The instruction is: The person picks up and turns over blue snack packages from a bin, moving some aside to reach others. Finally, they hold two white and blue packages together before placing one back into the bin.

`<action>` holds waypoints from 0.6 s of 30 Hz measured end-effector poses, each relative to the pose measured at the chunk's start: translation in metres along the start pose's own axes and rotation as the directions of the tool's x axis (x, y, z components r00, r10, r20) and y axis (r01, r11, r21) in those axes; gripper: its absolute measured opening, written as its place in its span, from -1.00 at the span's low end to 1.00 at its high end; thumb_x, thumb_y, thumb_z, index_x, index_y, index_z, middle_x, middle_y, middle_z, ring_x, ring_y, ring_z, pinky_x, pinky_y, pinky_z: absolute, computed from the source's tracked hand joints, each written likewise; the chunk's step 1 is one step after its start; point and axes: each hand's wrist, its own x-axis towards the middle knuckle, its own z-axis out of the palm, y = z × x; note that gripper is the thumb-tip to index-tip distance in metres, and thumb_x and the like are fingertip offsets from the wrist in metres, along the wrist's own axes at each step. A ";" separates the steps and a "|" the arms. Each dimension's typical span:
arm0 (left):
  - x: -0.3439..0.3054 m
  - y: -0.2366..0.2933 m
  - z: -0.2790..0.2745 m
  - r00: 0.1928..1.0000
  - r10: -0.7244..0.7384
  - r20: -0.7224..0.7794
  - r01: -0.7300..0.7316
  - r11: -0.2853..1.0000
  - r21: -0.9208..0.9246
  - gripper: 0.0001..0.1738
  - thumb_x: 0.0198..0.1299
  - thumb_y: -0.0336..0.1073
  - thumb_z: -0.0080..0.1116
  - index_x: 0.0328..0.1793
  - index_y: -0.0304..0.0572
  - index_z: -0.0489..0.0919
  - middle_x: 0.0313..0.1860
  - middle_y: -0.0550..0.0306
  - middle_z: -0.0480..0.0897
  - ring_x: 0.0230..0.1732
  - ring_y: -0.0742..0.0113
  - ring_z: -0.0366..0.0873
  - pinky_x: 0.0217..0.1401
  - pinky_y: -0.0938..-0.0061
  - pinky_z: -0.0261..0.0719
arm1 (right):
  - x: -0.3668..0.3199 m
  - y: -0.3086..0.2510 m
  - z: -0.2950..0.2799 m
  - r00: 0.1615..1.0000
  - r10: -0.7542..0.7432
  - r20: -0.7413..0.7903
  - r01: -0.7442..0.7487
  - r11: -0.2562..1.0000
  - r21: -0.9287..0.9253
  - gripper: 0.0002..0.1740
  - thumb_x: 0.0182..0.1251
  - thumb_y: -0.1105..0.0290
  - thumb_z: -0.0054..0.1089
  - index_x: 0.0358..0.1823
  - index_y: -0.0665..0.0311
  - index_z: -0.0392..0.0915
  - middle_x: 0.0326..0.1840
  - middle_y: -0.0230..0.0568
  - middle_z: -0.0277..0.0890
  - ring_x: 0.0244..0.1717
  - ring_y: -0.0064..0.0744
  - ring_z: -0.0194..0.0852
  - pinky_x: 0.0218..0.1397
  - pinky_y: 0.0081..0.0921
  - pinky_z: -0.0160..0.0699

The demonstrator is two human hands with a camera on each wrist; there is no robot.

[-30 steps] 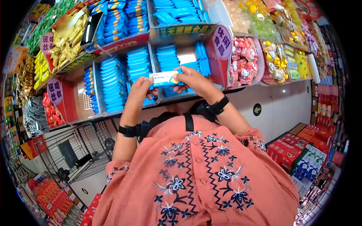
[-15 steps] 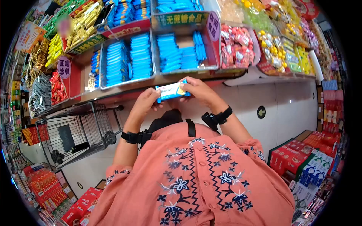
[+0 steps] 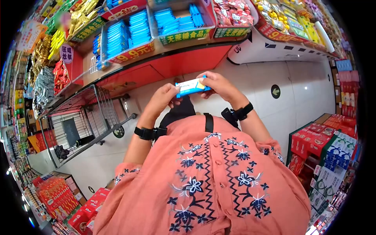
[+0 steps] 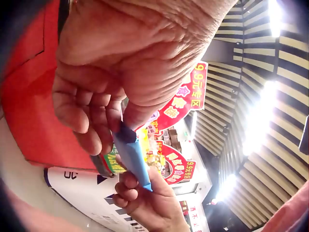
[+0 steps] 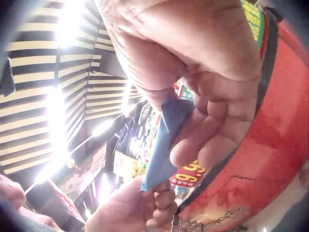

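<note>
A small snack packet [image 3: 190, 87] in a blue and white wrapper is held level in front of the body, its printed face up. My left hand [image 3: 164, 96] pinches its left end between thumb and fingers. At the other end my right hand [image 3: 220, 86] grips it, thumb on top and fingers curled beneath. From the left wrist view the blue packet [image 4: 131, 157] shows edge-on, stretched between both hands. The right wrist view shows the wrapper [image 5: 166, 140] running from the right hand's thumb and fingers down to the left hand.
Ahead, bins of similar blue packets [image 3: 140, 29] stand on a red-fronted display counter [image 3: 172, 64]. A wire shopping cart [image 3: 84, 125] is at the left. Red boxes [image 3: 313, 139] are stacked at the right, and pale tiled floor [image 3: 258, 86] lies beyond the hands.
Both hands have drawn the packet back from over the bins, and it now appears over the floor before the counter. The view has tipped down, showing more of the counter's front. Both hands keep their hold.
</note>
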 end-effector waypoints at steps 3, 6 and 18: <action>-0.015 0.001 0.005 0.999 0.035 -0.027 -0.035 0.999 -0.008 -0.63 0.45 0.03 0.10 -0.15 -0.16 0.52 -0.34 0.18 0.68 -0.40 0.51 0.63 -0.42 0.63 0.50 | -0.007 -0.002 0.007 1.000 -0.023 0.002 0.023 1.000 -0.004 -0.55 0.53 0.14 0.10 0.22 0.35 0.43 -0.18 -0.18 0.61 -0.39 -0.46 0.66 -0.27 -0.52 0.69; -0.025 0.004 0.008 0.996 0.049 -0.070 -0.050 0.999 -0.009 -0.63 0.46 0.02 0.09 -0.14 -0.16 0.51 -0.34 0.19 0.67 -0.39 0.50 0.63 -0.42 0.63 0.49 | -0.010 -0.005 0.012 0.999 -0.045 0.012 0.045 0.999 -0.023 -0.55 0.52 0.14 0.11 0.20 0.35 0.45 -0.19 -0.18 0.61 -0.40 -0.45 0.66 -0.26 -0.52 0.70; -0.040 0.000 0.007 0.988 0.077 -0.137 -0.085 0.995 -0.055 -0.68 0.48 -0.03 0.09 -0.09 -0.14 0.50 -0.30 0.21 0.67 -0.37 0.55 0.62 -0.42 0.66 0.49 | -0.006 -0.010 0.015 0.992 -0.070 0.109 0.076 0.995 -0.058 -0.60 0.50 0.22 0.13 0.20 0.36 0.48 -0.15 -0.21 0.61 -0.29 -0.47 0.66 -0.20 -0.50 0.72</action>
